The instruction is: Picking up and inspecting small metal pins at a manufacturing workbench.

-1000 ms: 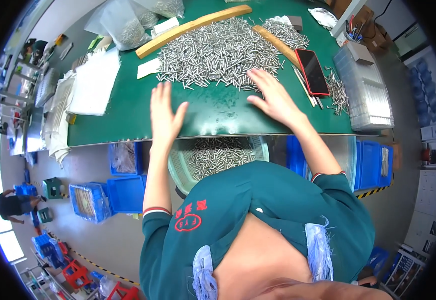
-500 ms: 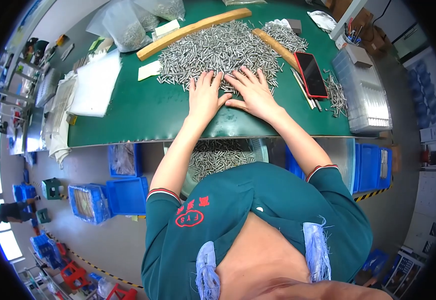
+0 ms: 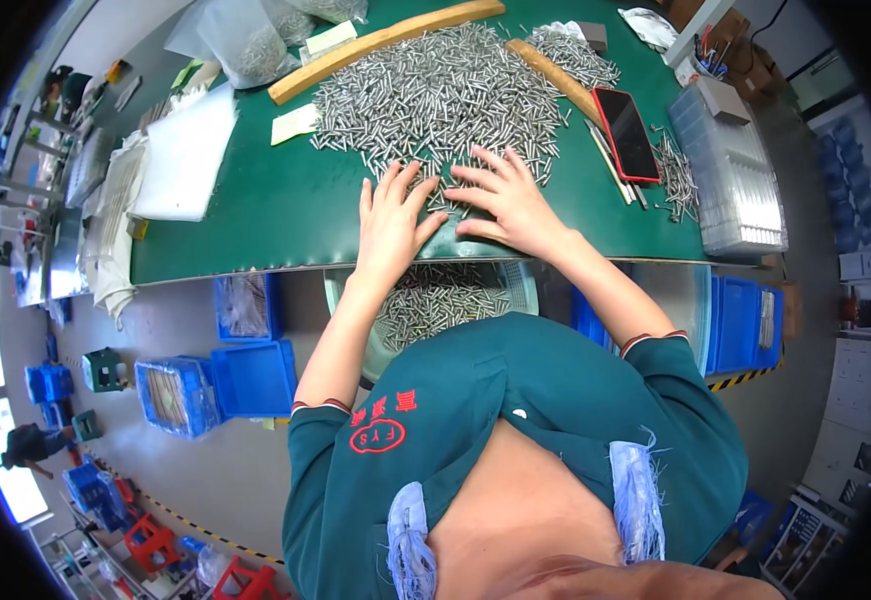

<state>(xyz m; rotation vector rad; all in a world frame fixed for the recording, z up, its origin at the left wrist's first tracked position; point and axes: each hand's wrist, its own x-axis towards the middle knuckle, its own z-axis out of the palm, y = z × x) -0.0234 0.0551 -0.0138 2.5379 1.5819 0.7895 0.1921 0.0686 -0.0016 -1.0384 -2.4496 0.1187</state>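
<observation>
Both hands have drawn back from the pile toward the table's front edge since the preceding frame, and the thumbs stand farther apart. Loose pins now lie in the gap between them.

Hand state: the left hand [image 3: 392, 228] and right hand [image 3: 516, 208] are open, palms down, fingers spread and slightly bent. Neither is closed on a pin; whether any pins lie under the palms cannot be told.

Location: the pile of metal pins [image 3: 426, 100] lies mid-table on the green table [image 3: 281, 215], its near margin at the fingertips. A long wooden bar [image 3: 386, 47] borders it toward the far edge; a shorter bar [image 3: 556, 80] borders its right side. Below the front edge stands a pale green tub [image 3: 525, 288] containing similar pins.

Recommended handling: keep the fingertips low and lightly curved, with the hands angled inward as a shallow fence. Work a thin layer with even pressure. Avoid sideways strokes toward the phone [image 3: 627, 135] near the right edge.
</observation>
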